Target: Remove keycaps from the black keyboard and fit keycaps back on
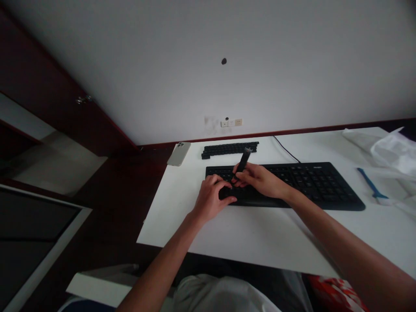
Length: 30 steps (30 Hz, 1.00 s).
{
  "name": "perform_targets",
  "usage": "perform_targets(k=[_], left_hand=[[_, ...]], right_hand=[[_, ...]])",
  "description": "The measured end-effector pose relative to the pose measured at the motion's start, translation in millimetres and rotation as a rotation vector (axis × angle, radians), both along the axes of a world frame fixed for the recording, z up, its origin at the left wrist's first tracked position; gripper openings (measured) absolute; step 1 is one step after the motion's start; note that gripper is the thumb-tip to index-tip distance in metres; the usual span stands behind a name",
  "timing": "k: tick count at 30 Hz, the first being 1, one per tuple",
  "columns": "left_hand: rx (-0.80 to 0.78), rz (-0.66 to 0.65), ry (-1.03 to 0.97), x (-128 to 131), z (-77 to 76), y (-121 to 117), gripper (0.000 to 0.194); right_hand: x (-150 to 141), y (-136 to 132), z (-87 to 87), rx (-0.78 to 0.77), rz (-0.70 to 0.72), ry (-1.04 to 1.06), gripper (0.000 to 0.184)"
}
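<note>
A black keyboard (312,180) lies on the white table in front of me; several keys are off at its left part, as far as the dim light shows. My right hand (260,180) is closed around a slim black tool (243,159) with a greyish, brush-like upper end. It is held at a slant, and its lower end reaches down to the keys, partly hidden by my fingers. At the keyboard's left front, my left hand (211,197) rests with curved fingers, thumb and forefinger apart, and nothing visible between them.
Loose black keycaps (230,149) stand in rows behind the keyboard. A phone (179,154) lies at the table's back left corner. To the right are a blue brush (372,184) and crumpled white plastic (394,151). A cable (286,149) runs toward the wall.
</note>
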State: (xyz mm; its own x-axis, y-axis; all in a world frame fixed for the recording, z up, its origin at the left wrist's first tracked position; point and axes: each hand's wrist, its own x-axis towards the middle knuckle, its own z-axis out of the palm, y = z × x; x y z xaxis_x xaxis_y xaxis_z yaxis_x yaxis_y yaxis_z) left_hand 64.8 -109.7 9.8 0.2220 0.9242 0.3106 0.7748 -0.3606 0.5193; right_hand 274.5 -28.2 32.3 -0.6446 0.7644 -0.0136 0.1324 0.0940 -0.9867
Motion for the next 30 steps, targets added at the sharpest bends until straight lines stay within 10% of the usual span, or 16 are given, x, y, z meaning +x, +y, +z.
perform_targets(k=[10, 21, 30], left_hand=[[0.03, 0.002, -0.026, 0, -1.6, -3, 0.036], [0.103, -0.045, 0.044, -5, -2.3, -14, 0.03], [0.136, -0.041, 0.08, -5, -6.3, -18, 0.028]], right_hand=[[0, 2, -4.7, -0.001, 0.04, 0.001, 0.032], [3, -9, 17.7, 0.457, 0.194, -0.199, 0.023], [3, -10, 21.4, 0.48, 0.241, -0.198, 0.022]])
